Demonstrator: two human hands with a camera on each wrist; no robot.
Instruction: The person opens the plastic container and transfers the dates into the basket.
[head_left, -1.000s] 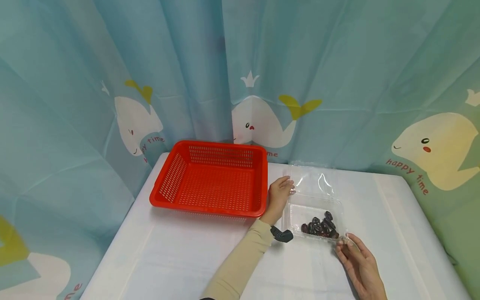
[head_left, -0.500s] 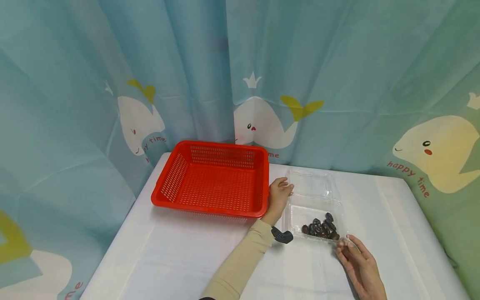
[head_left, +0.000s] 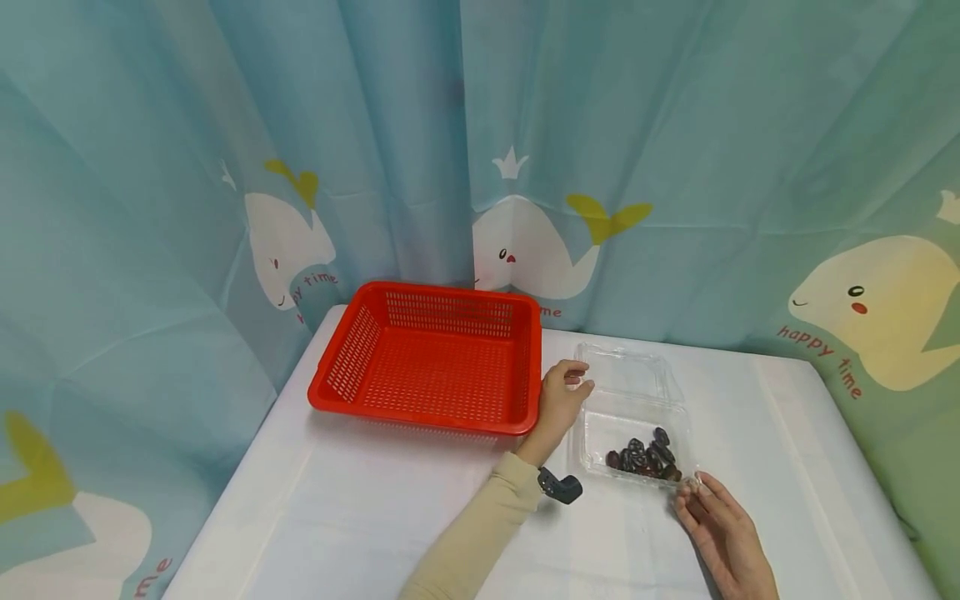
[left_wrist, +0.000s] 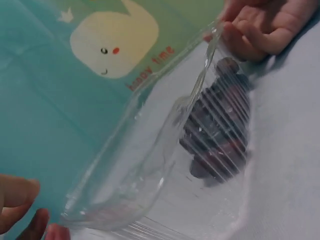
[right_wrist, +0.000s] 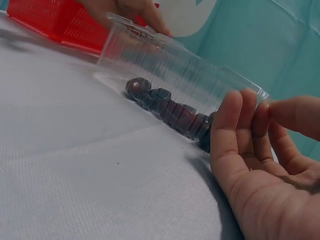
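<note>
Both hands on clear plastic box, worktop, right of red basket.

Left hand (head_left: 561,398) pinches the far-left edge of the clear box (head_left: 630,417) where its open lid hinges back; right hand (head_left: 720,529) pinches the near-right corner with thumb and fingertips. Dark dried fruits (head_left: 643,456) lie heaped in the box's near half. Red basket (head_left: 431,358) sits just beside the left hand on the white worktop (head_left: 360,517).

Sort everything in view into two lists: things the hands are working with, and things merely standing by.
In hand:
- clear plastic clamshell box, lid open
- dark wrinkled dried fruits inside it
- left hand, at the box's far-left corner
- right hand, pinching its near-right corner

Standing by:
- red perforated plastic basket
- white-covered table
- teal whale-print curtain
</note>
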